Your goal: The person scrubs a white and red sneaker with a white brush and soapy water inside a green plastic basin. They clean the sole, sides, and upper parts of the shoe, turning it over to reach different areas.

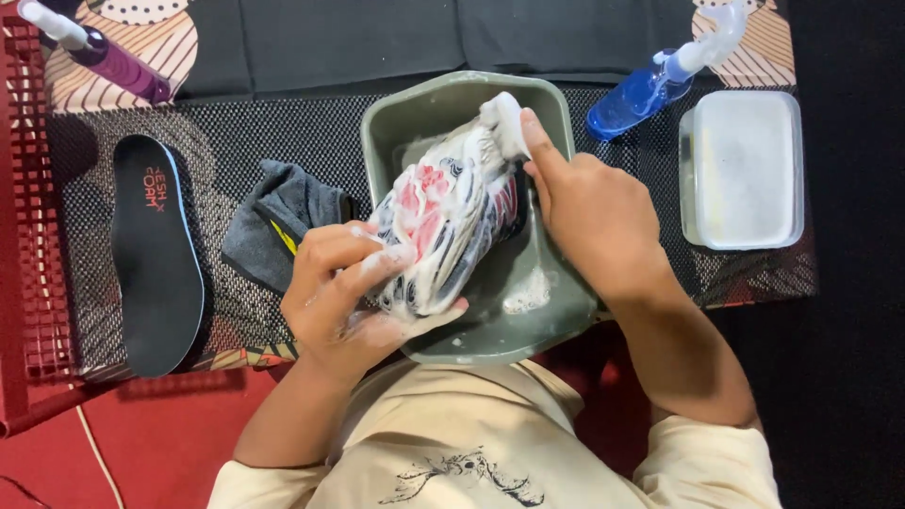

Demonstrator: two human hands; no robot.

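Note:
A soapy sneaker (451, 215), white with red and dark markings and covered in foam, is held over a grey-green plastic basin (556, 311). My left hand (344, 287) grips the shoe's near end, fingers wrapped over its side and wet with suds. At the far end my right hand (584, 207) presses against the shoe, its fingers on the foamy toe near the basin's far rim. Whether it holds a brush or cloth is hidden. A patch of foam lies on the basin floor.
A black insole (156, 254) lies at the left on a dark mesh mat. A grey cloth (283, 221) sits beside the basin. A purple spray bottle (99, 52) is at the far left, a blue spray bottle (650, 90) and a white lidded tub (745, 170) at the right.

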